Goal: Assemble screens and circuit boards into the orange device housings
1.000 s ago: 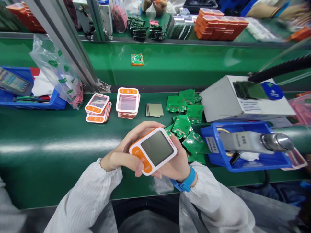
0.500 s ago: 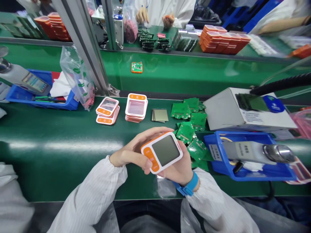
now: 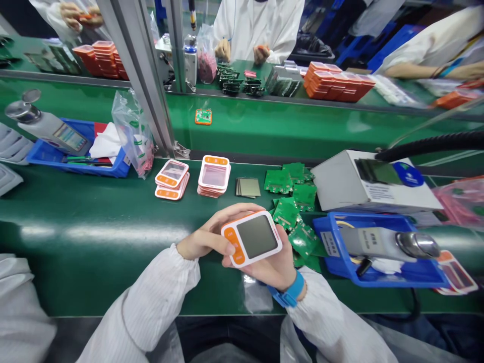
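Between both hands I hold a small white and orange device with a grey screen (image 3: 257, 236), its face turned up toward me. My left hand (image 3: 212, 237) grips its left side, with the thumb lying on the orange button strip. From below and the right, my right hand (image 3: 278, 264) wraps the other side; most of its fingers are hidden behind the device. Just beyond it lie loose green circuit boards (image 3: 286, 213). Farther back are a stack of clear-windowed front covers (image 3: 214, 175), a smaller pile of the same covers (image 3: 172, 179) and thin grey-gold plates (image 3: 248, 187).
At right, a blue tray (image 3: 389, 280) with a dispenser bottle (image 3: 372, 241) stands before a white box (image 3: 340, 184). Another blue tray (image 3: 113, 170) and a plastic bag (image 3: 132, 133) are at left, near a metal post (image 3: 145, 75). Co-workers sit across the bench.
The head view has shifted slightly, so the bench appears a little lower. Both hands still hold the device, now tilted slightly differently, and the left thumb has moved a little higher on the orange strip.
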`<state>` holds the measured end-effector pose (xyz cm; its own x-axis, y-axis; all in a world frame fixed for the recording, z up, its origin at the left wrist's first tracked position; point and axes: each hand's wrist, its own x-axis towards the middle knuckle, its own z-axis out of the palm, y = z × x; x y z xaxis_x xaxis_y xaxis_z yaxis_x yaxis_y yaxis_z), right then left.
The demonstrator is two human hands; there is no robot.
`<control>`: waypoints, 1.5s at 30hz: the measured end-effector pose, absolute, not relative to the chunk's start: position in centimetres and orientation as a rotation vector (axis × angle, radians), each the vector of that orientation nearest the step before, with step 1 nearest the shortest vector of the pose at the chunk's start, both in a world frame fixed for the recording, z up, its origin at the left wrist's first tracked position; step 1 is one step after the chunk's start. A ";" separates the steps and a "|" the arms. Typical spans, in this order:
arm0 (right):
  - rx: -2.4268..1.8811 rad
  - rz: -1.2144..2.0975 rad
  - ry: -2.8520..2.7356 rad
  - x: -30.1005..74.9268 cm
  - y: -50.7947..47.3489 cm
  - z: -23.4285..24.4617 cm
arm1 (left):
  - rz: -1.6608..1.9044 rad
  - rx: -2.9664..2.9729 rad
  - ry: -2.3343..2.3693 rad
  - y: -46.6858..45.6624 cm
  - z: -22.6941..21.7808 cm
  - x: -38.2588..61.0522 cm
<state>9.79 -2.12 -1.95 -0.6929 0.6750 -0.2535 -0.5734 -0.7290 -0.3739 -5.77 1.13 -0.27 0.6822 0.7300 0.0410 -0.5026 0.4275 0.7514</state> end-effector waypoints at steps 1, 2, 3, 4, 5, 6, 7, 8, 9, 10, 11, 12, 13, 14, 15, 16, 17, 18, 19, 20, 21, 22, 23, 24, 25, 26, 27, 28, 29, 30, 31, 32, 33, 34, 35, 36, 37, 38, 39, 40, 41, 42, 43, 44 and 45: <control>-0.473 2.368 -0.335 9.8 -2.1 -1.9 | 0.792 0.816 0.299 1.2 -0.5 -5.8; -0.463 2.370 -0.324 9.7 -2.1 -1.9 | 0.794 0.808 0.290 1.2 -0.8 -5.8; -0.465 2.371 -0.318 9.7 -2.0 -1.9 | 0.795 0.797 0.285 1.3 -1.0 -5.8; -0.478 2.370 -0.318 9.7 -2.0 -1.9 | 0.800 0.788 0.282 1.3 -1.2 -5.8; -0.500 2.371 -0.323 9.8 -2.0 -1.8 | 0.812 0.782 0.281 1.3 -1.3 -5.8; -0.524 2.374 -0.332 9.8 -2.0 -1.8 | 0.821 0.777 0.278 1.2 -1.4 -5.8; -0.542 2.377 -0.340 9.7 -2.0 -1.9 | 0.824 0.768 0.279 1.2 -1.5 -5.8; -0.549 2.378 -0.345 9.7 -2.0 -1.9 | 0.825 0.755 0.281 1.2 -1.7 -5.8; -0.548 2.377 -0.344 9.7 -2.0 -2.0 | 0.823 0.741 0.284 1.2 -1.8 -5.8; -0.544 2.369 -0.338 9.6 -2.0 -2.1 | 0.821 0.723 0.285 1.2 -1.9 -5.7; -0.544 2.354 -0.332 9.5 -2.1 -2.1 | 0.823 0.699 0.282 1.3 -2.1 -5.6; -0.547 2.335 -0.323 9.4 -2.0 -2.1 | 0.829 0.663 0.275 1.5 -2.4 -5.5; -0.553 2.319 -0.313 9.4 -2.0 -2.1 | 0.840 0.614 0.268 1.7 -2.6 -5.5; -0.559 2.305 -0.301 9.4 -1.8 -2.0 | 0.852 0.553 0.266 1.9 -2.9 -5.4; -0.564 2.282 -0.289 9.4 -1.6 -1.9 | 0.862 0.485 0.268 2.1 -3.2 -5.3; -0.577 2.248 -0.283 9.5 -1.3 -1.6 | 0.872 0.423 0.272 2.3 -3.5 -5.3; -0.600 2.200 -0.293 9.8 -0.9 -1.3 | 0.878 0.379 0.279 2.5 -3.8 -5.3; -0.638 2.134 -0.333 10.1 -0.4 -1.0 | 0.879 0.357 0.284 2.7 -4.0 -5.3; -0.691 2.047 -0.407 10.4 0.1 -0.5 | 0.880 0.358 0.285 2.9 -4.2 -5.4; -0.750 1.939 -0.518 10.8 0.6 0.1 | 0.878 0.371 0.283 3.0 -4.3 -5.5; -0.805 1.829 -0.670 11.1 1.3 0.7 | 0.878 0.386 0.282 3.1 -4.4 -5.5; -0.850 1.720 -0.851 11.4 1.9 1.5 | 0.879 0.398 0.283 3.2 -4.5 -5.6; -0.882 1.605 -1.047 11.5 2.7 2.4 | 0.883 0.400 0.285 3.2 -4.6 -5.7; -0.917 1.472 -1.253 11.5 3.6 3.3 | 0.893 0.395 0.288 3.2 -4.6 -5.8; -0.985 1.301 -1.479 11.4 4.6 4.2 | 0.905 0.386 0.292 3.2 -4.6 -5.8; -1.072 1.097 -1.687 11.0 5.8 5.2 | 0.917 0.375 0.296 3.2 -4.7 -5.8; -1.195 0.838 -1.874 10.6 7.2 6.0 | 0.927 0.364 0.300 3.2 -4.8 -5.8; -1.344 0.530 -2.048 10.0 8.8 6.6 | 0.934 0.353 0.302 3.2 -4.9 -5.8; -1.431 0.361 -2.120 9.3 10.5 7.1 | 0.938 0.344 0.303 3.2 -5.0 -5.8; -1.480 0.268 -2.167 8.6 12.4 7.3 | 0.939 0.338 0.303 3.2 -5.1 -5.8; -1.527 0.185 -2.212 8.0 14.2 7.2 | 0.940 0.334 0.301 3.3 -5.2 -5.8; -1.571 0.110 -2.266 7.4 16.1 7.0 | 0.941 0.332 0.299 3.3 -5.3 -5.8; -1.603 0.053 -2.336 6.9 17.8 6.6 | 0.943 0.331 0.298 3.3 -5.4 -5.8; -1.623 0.010 -2.418 6.5 19.5 6.1 | 0.946 0.331 0.299 3.3 -5.5 -5.8; -1.639 -0.022 -2.502 6.2 21.0 5.7 | 0.949 0.332 0.303 3.4 -5.6 -5.8; -1.649 -0.047 -2.581 6.1 22.4 5.2 | 0.955 0.333 0.309 3.4 -5.6 -5.7; -1.661 -0.073 -2.647 6.1 23.7 4.9 | 0.960 0.336 0.317 3.4 -5.7 -5.7; -1.675 -0.096 -2.700 6.1 24.9 4.7 | 0.966 0.342 0.325 3.4 -5.8 -5.6; -1.690 -0.116 -2.741 6.1 26.0 4.5 | 0.968 0.349 0.332 3.4 -6.0 -5.4; -1.706 -0.132 -2.773 6.2 27.1 4.4 | 0.964 0.356 0.337 3.5 -6.2 -5.3; -1.721 -0.141 -2.799 6.2 28.1 4.4 | 0.954 0.360 0.339 3.6 -6.4 -5.1; -1.736 -0.143 -2.820 6.1 29.1 4.4 | 0.934 0.361 0.336 3.8 -6.8 -4.9; -1.751 -0.136 -2.837 6.0 30.0 4.4 | 0.909 0.363 0.330 4.0 -7.2 -4.7; -1.766 -0.122 -2.849 5.9 31.0 4.4 | 0.883 0.363 0.320 4.2 -7.6 -4.6; -1.781 -0.101 -2.857 5.7 31.8 4.4 | 0.854 0.368 0.308 4.5 -8.1 -4.4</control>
<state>5.74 31.85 4.38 -0.4222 0.8924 -0.1592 0.8790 0.4460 0.1690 -4.39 4.50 -8.05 0.6201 0.7759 -0.1159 -0.6715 0.6014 0.4330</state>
